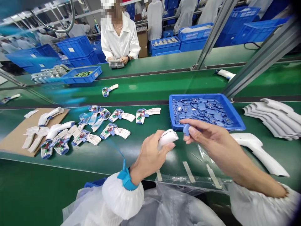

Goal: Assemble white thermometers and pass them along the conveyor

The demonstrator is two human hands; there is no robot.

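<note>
My left hand (150,153) is wrapped round a white plastic thermometer housing (168,138), its end pointing right. A blue strap circles that wrist. Just to the right, my right hand (207,138) pinches a small blue plastic cap (186,129) between thumb and fingers, a short gap away from the housing. Behind the right hand stands a blue tray (242,125) full of similar blue caps (199,108). One loose white housing shell (251,144) lies to the right, partly behind my right forearm.
Several opened thermometer guns (115,130) with wiring lie left, some near a brown cardboard sheet (16,136). White shells (275,117) are stacked at right. Tape strips (188,172) stick to the front edge. Beyond the green belt (145,86), a person (119,34) holds grey-white parts. A metal post (256,59) slants at right.
</note>
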